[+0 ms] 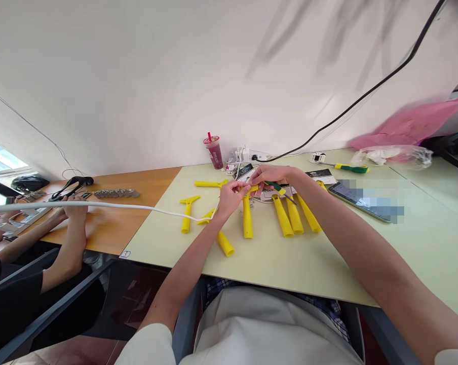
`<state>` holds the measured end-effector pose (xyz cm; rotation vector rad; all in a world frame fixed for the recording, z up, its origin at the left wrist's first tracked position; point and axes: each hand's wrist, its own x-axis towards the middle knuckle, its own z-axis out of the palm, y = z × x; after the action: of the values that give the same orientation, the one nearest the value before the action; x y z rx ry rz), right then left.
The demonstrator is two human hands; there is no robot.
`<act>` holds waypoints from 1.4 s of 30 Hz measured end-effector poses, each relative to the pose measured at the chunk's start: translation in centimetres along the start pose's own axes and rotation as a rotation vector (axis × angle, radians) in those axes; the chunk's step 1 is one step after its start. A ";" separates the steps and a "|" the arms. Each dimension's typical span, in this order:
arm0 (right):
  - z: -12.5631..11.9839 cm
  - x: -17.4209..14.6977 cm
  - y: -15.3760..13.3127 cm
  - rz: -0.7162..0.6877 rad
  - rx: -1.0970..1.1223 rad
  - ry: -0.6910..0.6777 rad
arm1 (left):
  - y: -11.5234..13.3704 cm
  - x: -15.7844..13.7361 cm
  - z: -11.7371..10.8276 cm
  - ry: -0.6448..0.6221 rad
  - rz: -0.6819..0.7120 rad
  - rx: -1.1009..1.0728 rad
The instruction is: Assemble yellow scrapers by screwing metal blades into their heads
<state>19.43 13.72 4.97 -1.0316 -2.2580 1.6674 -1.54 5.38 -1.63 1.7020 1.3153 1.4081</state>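
Left hand (229, 196) and right hand (270, 175), fingers clamped on one yellow handle (247, 220), seem mid-work; whether other handles (187, 215) toward the counter's (290, 263) left edge are finished is unclear.

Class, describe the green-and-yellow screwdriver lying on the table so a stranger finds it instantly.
On the pale table, find the pink plastic bag at right. In front, shaft pointing left, the green-and-yellow screwdriver lies loose; its lookalike is in the right hand.
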 end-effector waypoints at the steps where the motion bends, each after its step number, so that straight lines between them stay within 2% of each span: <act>1: 0.0 0.0 0.0 -0.011 0.004 -0.003 | 0.0 0.0 0.0 -0.001 -0.001 -0.004; 12: -0.2 0.2 0.4 -0.041 -0.032 -0.037 | 0.4 0.2 -0.2 0.006 -0.180 -0.232; 16: -0.3 0.0 0.6 -0.063 -0.065 -0.057 | 0.4 0.1 -0.1 -0.015 -0.148 -0.235; 19: -0.3 -0.1 0.4 -0.068 -0.085 -0.058 | 0.3 0.2 0.0 0.015 -0.118 -0.238; 22: -0.5 -0.6 0.1 -0.048 -0.124 -0.053 | 0.3 0.7 -0.8 0.076 -0.060 -0.257; 24: -1.1 -1.4 -0.2 -0.032 -0.143 -0.038 | 0.3 1.1 -1.8 0.071 -0.037 -0.256; 27: -2.3 -3.6 -1.2 -0.033 -0.156 0.022 | 0.1 1.1 -3.7 -0.065 -0.061 -0.146; 30: -3.6 -6.4 -2.6 -0.072 -0.200 0.155 | -0.4 0.4 -5.2 -0.301 -0.069 0.059; 33: -4.3 -9.0 -4.1 -0.091 -0.277 0.236 | -0.9 -0.3 -5.7 -0.562 -0.090 0.229; 35: -4.2 -10.3 -5.0 -0.077 -0.340 0.229 | -1.1 -0.5 -5.6 -0.665 -0.095 0.298; 38: -3.7 -11.3 -6.2 -0.050 -0.422 0.170 | -1.1 -0.6 -5.6 -0.737 -0.090 0.327; 42: -2.9 -11.3 -7.0 -0.039 -0.454 0.106 | -0.9 -0.6 -5.9 -0.727 -0.101 0.312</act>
<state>26.38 8.17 15.28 -1.1181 -2.6248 1.0746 -7.43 4.22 -0.95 2.0344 1.1943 0.4409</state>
